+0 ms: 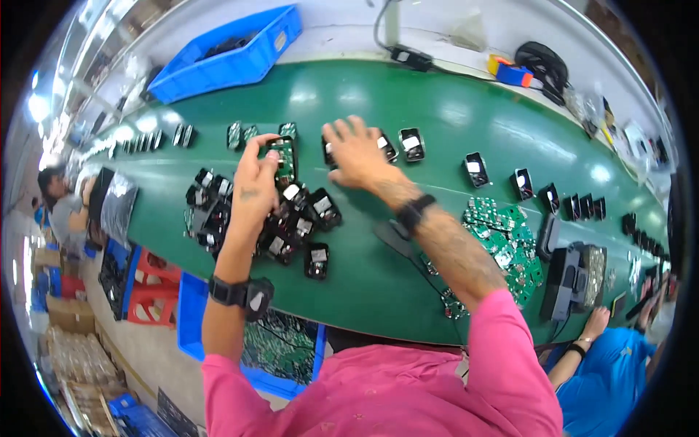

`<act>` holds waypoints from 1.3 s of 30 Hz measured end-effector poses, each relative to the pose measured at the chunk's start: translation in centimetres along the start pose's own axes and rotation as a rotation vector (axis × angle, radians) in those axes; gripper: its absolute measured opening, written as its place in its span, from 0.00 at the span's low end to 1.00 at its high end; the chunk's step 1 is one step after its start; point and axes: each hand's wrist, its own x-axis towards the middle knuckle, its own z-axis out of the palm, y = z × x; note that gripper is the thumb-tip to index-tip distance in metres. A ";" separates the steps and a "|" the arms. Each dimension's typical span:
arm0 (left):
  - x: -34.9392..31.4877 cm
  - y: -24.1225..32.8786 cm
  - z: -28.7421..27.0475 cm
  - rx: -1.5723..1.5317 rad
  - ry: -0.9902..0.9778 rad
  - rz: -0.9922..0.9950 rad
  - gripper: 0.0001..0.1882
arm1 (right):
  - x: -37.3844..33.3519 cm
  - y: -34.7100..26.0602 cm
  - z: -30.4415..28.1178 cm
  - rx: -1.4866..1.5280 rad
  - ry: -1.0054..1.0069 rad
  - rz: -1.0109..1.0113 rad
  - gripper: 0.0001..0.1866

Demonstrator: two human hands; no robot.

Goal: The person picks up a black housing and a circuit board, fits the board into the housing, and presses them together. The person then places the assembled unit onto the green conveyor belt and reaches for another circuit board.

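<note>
My left hand grips a small black casing with a green circuit board in it, thumb on the board. My right hand reaches over the table with its fingers spread. Under and beside its fingers are dark casings, one showing at its right edge; whether the fingertips touch them I cannot tell. Below my left hand lies a heap of black casings with white labels. A single casing sits just off the heap. Farther right stands another black casing.
Loose green circuit boards are piled at the right, beside a black device. A blue bin stands at the back left; another blue bin holds boards below the table edge. Coworkers sit at both sides, one in a blue shirt.
</note>
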 end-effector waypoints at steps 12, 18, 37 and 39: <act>15.0 -10.7 6.0 0.451 -0.179 0.132 0.13 | -11.6 -1.6 -8.9 0.116 -0.157 -0.029 0.36; 13.7 -9.5 4.8 0.839 0.073 0.369 0.21 | -15.8 0.9 -11.9 0.314 -0.282 0.101 0.39; -12.7 -5.3 13.7 -0.094 -0.320 0.307 0.18 | -19.5 13.4 -16.1 0.530 -0.223 0.581 0.12; -13.7 -4.5 13.6 -0.333 -0.329 0.121 0.16 | -20.7 12.1 -17.4 0.683 -0.214 0.702 0.10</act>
